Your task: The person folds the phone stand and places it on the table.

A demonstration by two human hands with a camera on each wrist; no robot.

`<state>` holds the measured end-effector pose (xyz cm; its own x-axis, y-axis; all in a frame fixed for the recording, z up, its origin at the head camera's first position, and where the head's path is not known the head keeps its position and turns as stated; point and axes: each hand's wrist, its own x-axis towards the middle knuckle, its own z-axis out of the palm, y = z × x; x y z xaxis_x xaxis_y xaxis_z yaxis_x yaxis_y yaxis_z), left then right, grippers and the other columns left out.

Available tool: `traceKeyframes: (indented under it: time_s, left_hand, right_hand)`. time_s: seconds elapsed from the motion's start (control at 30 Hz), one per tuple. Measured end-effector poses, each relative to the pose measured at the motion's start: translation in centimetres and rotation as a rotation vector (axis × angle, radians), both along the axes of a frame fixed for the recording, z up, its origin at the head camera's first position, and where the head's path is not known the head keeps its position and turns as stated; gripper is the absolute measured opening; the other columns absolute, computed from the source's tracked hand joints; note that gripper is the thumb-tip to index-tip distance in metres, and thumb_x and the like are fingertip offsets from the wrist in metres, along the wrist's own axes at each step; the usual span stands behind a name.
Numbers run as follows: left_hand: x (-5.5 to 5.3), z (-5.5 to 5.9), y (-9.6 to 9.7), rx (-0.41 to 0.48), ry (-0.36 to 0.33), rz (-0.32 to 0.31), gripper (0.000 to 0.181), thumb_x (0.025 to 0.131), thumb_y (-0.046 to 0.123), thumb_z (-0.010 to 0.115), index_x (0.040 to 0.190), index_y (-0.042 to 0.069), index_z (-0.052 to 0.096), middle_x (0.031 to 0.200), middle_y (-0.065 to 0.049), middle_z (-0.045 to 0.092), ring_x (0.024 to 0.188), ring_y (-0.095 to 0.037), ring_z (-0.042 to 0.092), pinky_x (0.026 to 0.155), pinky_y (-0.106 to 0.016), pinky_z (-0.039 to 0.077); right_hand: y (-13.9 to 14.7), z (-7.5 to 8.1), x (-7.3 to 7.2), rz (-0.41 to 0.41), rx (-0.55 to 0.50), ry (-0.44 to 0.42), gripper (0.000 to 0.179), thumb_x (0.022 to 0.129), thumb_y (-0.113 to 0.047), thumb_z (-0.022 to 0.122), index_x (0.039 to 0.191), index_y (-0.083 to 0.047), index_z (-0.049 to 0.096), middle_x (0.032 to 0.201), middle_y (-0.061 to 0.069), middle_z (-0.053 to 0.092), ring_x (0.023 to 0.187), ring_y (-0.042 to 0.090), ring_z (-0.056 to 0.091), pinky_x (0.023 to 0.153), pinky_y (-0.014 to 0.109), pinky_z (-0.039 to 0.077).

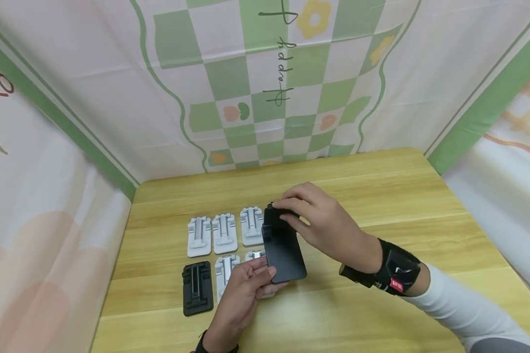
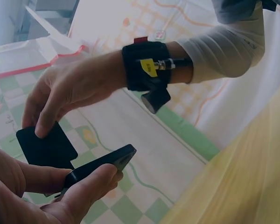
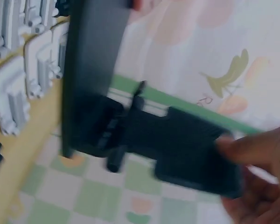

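A black folding phone stand (image 1: 284, 252) is held above the table between both hands, partly unfolded. My left hand (image 1: 246, 287) grips the lower end of its flat base, thumb on the face turned to me. With thumb and fingers my right hand (image 1: 320, 220) pinches the stand's hinged plate (image 3: 196, 151) at its far end. In the right wrist view the plate stands out from the base (image 3: 91, 70) at an angle, joined by a hinge arm. The left wrist view shows the base edge-on between my left thumb and fingers (image 2: 42, 177).
Several white folded phone stands (image 1: 199, 237) lie in rows on the wooden table (image 1: 380, 196), left of and under the hands. A folded black stand (image 1: 197, 288) lies at the front left. A patterned cloth (image 1: 269, 73) hangs behind the table and at its sides.
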<state>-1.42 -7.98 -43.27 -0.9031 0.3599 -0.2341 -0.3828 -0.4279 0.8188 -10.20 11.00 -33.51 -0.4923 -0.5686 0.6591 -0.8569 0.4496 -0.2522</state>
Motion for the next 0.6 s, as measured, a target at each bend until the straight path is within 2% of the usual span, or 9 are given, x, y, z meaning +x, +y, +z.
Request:
traceKeyframes:
  time_s: [0.07,0.2,0.33,0.47,0.53,0.6]
  left_hand:
    - [0.0,-0.2,0.0,0.005,-0.004,0.007,0.052,0.095,0.003,0.055,0.139,-0.018,0.036,0.133,-0.031,0.053,0.113,-0.034,0.060,0.090,-0.038,0.053]
    - [0.1,-0.5,0.1,0.011,-0.036,0.019,0.051,0.095,0.000,0.054,0.138,-0.018,0.036,0.134,-0.032,0.052,0.115,-0.034,0.059,0.090,-0.039,0.053]
    - [0.0,-0.6,0.1,-0.003,-0.069,0.028,0.049,0.094,0.000,0.053,0.138,-0.017,0.039,0.135,-0.031,0.052,0.117,-0.033,0.058,0.090,-0.041,0.054]
    - [-0.2,-0.5,0.0,-0.029,-0.083,0.041,0.047,0.094,0.001,0.054,0.136,-0.017,0.041,0.133,-0.030,0.054,0.113,-0.035,0.061,0.089,-0.041,0.054]
    - [-0.2,-0.4,-0.1,-0.032,-0.086,0.051,0.047,0.094,0.003,0.055,0.134,-0.017,0.043,0.130,-0.030,0.056,0.109,-0.035,0.062,0.089,-0.039,0.054]
    - [-0.3,0.0,-0.3,-0.020,-0.089,0.069,0.046,0.094,0.005,0.055,0.134,-0.017,0.044,0.128,-0.029,0.058,0.108,-0.034,0.063,0.090,-0.038,0.054]
  right_hand:
    - [-0.2,0.4,0.2,-0.023,0.056,0.039,0.028,0.079,-0.004,0.075,0.107,-0.004,0.070,0.103,0.007,0.062,0.097,0.018,0.058,0.077,0.029,0.057]
    - [-0.3,0.3,0.6,-0.045,0.107,0.041,0.020,0.081,-0.001,0.073,0.101,-0.003,0.072,0.092,0.005,0.061,0.086,0.016,0.056,0.071,0.027,0.055]
    - [-0.4,0.0,1.2,-0.019,0.093,0.073,0.016,0.079,0.002,0.073,0.095,-0.003,0.073,0.080,0.002,0.056,0.076,0.013,0.051,0.062,0.024,0.052]
    - [-0.9,-0.2,2.1,0.011,0.081,0.146,0.014,0.079,0.006,0.069,0.090,-0.002,0.073,0.074,0.001,0.054,0.069,0.013,0.048,0.057,0.023,0.050]
    - [-1.3,-0.6,2.6,0.029,0.086,0.191,0.014,0.078,0.006,0.068,0.087,-0.003,0.074,0.074,0.000,0.057,0.067,0.013,0.051,0.057,0.021,0.051]
    - [-1.7,-1.5,3.3,0.051,0.115,0.227,0.012,0.082,0.002,0.066,0.086,-0.005,0.075,0.075,-0.001,0.062,0.066,0.011,0.053,0.057,0.018,0.051]
